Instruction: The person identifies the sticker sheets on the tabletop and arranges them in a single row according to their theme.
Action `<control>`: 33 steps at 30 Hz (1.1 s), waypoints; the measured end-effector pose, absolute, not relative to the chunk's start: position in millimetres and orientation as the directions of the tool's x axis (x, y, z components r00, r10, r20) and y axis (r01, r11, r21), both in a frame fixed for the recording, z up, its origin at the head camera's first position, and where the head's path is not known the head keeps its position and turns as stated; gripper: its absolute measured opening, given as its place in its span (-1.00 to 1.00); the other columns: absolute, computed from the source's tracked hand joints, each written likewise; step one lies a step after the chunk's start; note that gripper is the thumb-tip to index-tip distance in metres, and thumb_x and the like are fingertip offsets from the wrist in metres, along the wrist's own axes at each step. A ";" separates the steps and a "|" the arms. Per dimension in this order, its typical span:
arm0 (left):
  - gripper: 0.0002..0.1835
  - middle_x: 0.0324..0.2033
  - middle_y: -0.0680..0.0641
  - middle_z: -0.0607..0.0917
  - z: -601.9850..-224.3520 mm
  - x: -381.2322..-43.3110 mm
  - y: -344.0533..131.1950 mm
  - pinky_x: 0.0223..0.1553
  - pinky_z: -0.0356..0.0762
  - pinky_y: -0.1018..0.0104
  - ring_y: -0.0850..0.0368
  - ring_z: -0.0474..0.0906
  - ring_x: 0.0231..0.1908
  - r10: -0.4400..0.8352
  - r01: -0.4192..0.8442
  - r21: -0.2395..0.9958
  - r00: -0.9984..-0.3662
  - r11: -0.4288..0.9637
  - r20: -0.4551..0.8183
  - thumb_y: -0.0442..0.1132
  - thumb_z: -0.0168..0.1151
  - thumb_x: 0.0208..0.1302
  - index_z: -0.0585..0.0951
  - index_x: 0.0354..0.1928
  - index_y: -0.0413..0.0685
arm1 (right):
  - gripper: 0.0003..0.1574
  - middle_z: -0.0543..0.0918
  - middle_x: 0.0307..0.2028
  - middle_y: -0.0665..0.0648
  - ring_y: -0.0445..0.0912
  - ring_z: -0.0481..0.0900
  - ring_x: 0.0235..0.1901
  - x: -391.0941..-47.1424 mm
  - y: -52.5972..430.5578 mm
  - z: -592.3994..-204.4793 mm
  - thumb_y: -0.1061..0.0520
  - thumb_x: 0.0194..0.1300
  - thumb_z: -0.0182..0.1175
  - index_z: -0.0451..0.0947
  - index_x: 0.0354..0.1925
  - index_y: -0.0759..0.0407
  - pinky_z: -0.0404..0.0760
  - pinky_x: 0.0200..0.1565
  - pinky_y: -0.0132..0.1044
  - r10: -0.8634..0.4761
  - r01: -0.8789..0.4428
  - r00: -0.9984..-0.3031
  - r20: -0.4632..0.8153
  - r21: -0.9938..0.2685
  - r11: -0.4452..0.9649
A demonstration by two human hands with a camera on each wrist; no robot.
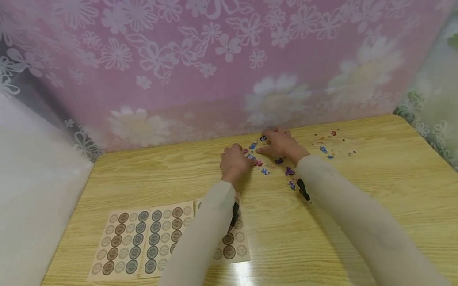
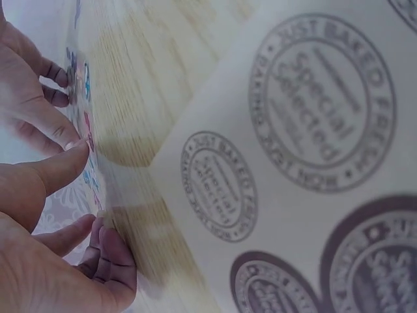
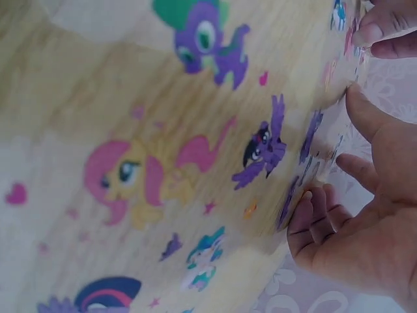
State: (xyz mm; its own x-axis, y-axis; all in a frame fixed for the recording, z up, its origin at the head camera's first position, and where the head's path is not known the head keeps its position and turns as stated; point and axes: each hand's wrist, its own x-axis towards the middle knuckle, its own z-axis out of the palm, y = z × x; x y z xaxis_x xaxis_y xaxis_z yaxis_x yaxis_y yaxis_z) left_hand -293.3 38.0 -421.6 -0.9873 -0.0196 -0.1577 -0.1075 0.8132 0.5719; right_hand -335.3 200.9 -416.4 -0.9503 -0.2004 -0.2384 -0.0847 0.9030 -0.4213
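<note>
Small colourful cartoon pony stickers lie flat on the wooden table, spread around both hands. Close up, the right wrist view shows a yellow pony with pink hair, a purple winged pony and a purple dragon. My left hand rests at the left side of this group, its thumb stretched toward the pictures and its fingertips on the tabletop. Just to the right, my right hand touches the surface among the stickers near the table's back edge, thumb and fingers spread apart.
Sheets of round "Just Baked Fresh" labels lie at the front left, partly under my left forearm. Black wrist straps show below both sleeves. A pink flowered curtain hangs along the table's back edge.
</note>
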 end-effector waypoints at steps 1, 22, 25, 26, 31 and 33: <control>-0.41 0.00 -0.15 0.48 -421.5 -293.1 37.5 -0.05 0.45 -0.02 -0.11 0.42 0.01 -0.020 -0.111 0.576 -0.987 0.810 -0.162 -0.01 0.42 0.11 0.51 0.14 -0.09 | -0.05 -0.02 0.36 0.44 0.39 -0.08 0.31 -335.5 200.4 -416.3 -0.23 0.31 0.16 0.07 0.46 0.13 0.11 0.15 0.34 -0.202 -0.084 -0.948 -0.245 -0.420 0.904; -0.41 -0.02 -0.10 0.57 -425.2 -289.3 36.5 -0.11 0.49 -0.04 -0.09 0.48 0.00 -0.034 -0.106 0.581 -0.991 0.807 -0.133 -0.05 0.40 0.15 0.41 0.19 0.03 | -0.08 0.13 0.25 0.41 0.36 -0.06 0.28 -338.6 194.0 -415.8 -0.21 0.28 0.21 0.11 0.44 0.06 0.18 0.13 0.27 -0.223 -0.095 -0.941 -0.256 -0.432 0.897; -0.40 -0.04 -0.10 0.59 -426.1 -290.0 37.3 -0.13 0.50 -0.02 -0.08 0.49 -0.02 -0.035 -0.102 0.579 -0.992 0.809 -0.125 -0.04 0.41 0.13 0.42 0.18 0.02 | -0.04 0.10 0.29 0.43 0.36 -0.08 0.31 -340.0 194.6 -414.5 -0.22 0.27 0.22 0.09 0.45 0.08 0.15 0.16 0.28 -0.224 -0.107 -0.942 -0.250 -0.409 0.906; -0.40 -0.04 -0.10 0.59 -426.0 -290.3 37.6 -0.13 0.50 -0.02 -0.08 0.49 -0.02 -0.033 -0.099 0.580 -0.992 0.809 -0.122 -0.03 0.41 0.13 0.42 0.18 0.02 | -0.04 0.09 0.30 0.44 0.35 -0.09 0.31 -340.5 194.9 -413.9 -0.21 0.26 0.23 0.10 0.45 0.10 0.14 0.17 0.28 -0.225 -0.111 -0.943 -0.246 -0.405 0.908; -0.40 -0.04 -0.10 0.59 -425.1 -292.2 38.1 -0.12 0.49 -0.01 -0.08 0.49 -0.01 -0.024 -0.088 0.576 -0.993 0.813 -0.117 -0.02 0.41 0.13 0.41 0.18 0.03 | -0.05 0.08 0.36 0.41 0.35 -0.08 0.33 -344.1 196.0 -411.3 -0.23 0.24 0.24 0.15 0.42 0.14 0.11 0.17 0.33 -0.221 -0.113 -0.944 -0.247 -0.386 0.915; -0.39 -0.04 -0.10 0.59 -424.7 -292.9 37.9 -0.12 0.49 -0.01 -0.08 0.48 -0.01 -0.024 -0.089 0.575 -0.992 0.813 -0.120 -0.01 0.41 0.12 0.41 0.17 0.03 | -0.04 0.12 0.36 0.39 0.35 -0.06 0.33 -345.3 195.8 -410.2 -0.24 0.23 0.24 0.16 0.41 0.15 0.09 0.17 0.34 -0.218 -0.108 -0.942 -0.255 -0.385 0.917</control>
